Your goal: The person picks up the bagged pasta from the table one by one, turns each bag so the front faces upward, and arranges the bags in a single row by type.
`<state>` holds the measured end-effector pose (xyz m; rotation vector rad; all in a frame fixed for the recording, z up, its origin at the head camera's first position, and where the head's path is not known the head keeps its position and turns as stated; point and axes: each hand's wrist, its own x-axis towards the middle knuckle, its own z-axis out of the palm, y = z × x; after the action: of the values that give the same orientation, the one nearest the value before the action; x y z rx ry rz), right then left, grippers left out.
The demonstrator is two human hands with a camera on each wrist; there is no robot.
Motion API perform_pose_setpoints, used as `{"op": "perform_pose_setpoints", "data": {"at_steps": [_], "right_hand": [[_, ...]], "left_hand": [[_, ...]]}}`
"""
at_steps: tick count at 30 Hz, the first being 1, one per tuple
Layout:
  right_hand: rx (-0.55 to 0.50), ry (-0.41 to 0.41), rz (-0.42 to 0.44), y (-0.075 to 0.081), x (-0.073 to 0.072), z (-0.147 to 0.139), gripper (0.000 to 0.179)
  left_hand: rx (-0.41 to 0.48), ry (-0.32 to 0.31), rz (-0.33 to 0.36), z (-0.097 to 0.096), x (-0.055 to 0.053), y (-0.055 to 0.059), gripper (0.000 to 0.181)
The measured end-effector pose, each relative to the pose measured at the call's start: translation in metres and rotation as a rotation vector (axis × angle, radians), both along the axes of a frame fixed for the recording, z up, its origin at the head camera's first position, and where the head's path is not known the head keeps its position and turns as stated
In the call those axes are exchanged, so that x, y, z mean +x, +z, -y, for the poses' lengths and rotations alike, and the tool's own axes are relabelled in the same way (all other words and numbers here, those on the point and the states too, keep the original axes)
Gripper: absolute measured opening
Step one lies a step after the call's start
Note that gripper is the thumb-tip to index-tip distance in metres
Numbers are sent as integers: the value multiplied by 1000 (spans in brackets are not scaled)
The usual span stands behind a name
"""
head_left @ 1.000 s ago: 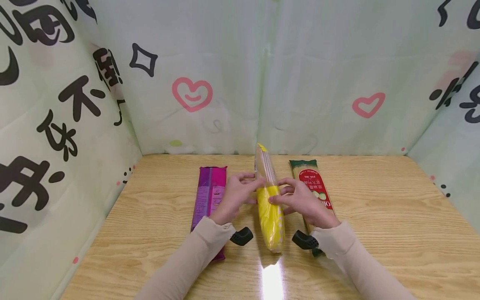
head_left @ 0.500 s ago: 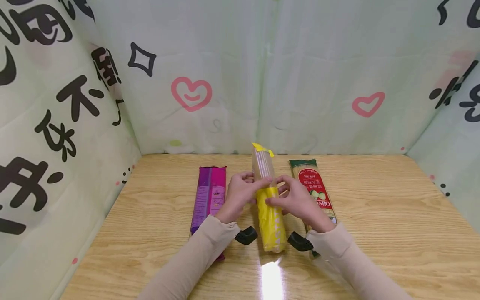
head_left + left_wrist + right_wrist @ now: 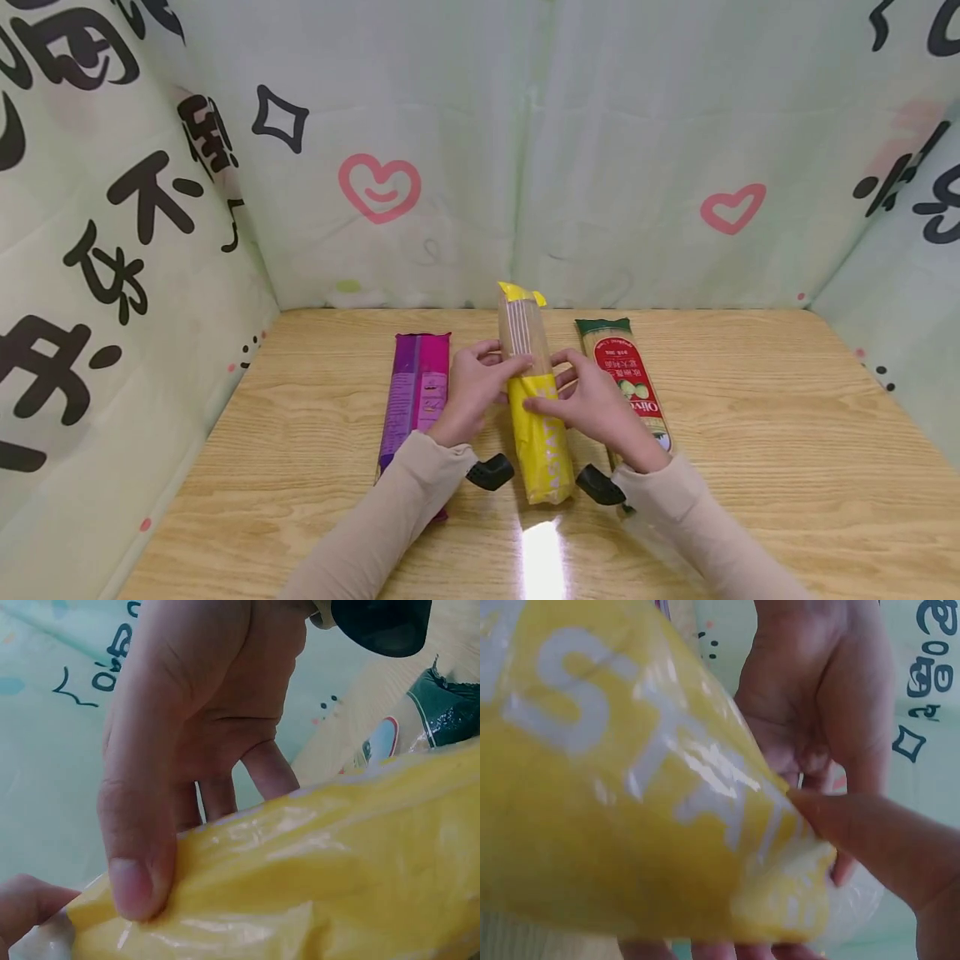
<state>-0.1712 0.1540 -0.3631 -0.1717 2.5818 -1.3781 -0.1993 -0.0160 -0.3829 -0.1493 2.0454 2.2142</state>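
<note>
A yellow and clear plastic pasta packet (image 3: 542, 442), long pale strands showing in its upper part, is held over the middle of the table with its yellow top end leaning away. My left hand (image 3: 474, 387) grips its left side, thumb across the front and fingers behind. On the opposite side my right hand (image 3: 596, 404) grips it a little lower, its thumb pressed on the yellow film. White letters on the packet (image 3: 630, 787) face the right wrist camera. The left wrist view shows the right hand's thumb (image 3: 135, 885) on the film.
A purple and pink packet (image 3: 416, 392) lies on the wooden table (image 3: 750, 417) left of the hands, partly under the left forearm. To the right, a green-topped spaghetti packet (image 3: 626, 367) with a red label lies partly behind the right hand. A printed curtain (image 3: 615, 150) encloses the table.
The pasta packet has turned about its length, bringing the lettered yellow face and more of the clear window toward the head camera. Its top has shifted left. Both hands keep their grip.
</note>
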Motion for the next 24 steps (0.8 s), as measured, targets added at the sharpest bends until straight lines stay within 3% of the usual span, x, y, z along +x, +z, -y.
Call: {"op": "perform_pose_setpoints", "data": {"at_steps": [11, 17, 24], "right_hand": [[-115, 115, 69, 1, -6, -24, 75], [-259, 202, 192, -10, -8, -31, 78], [-345, 179, 222, -15, -9, -30, 76]], "left_hand": [[78, -35, -15, 6, -2, -3, 45], [148, -44, 6, 9, -3, 0, 46], [177, -68, 15, 10, -4, 2, 49]]}}
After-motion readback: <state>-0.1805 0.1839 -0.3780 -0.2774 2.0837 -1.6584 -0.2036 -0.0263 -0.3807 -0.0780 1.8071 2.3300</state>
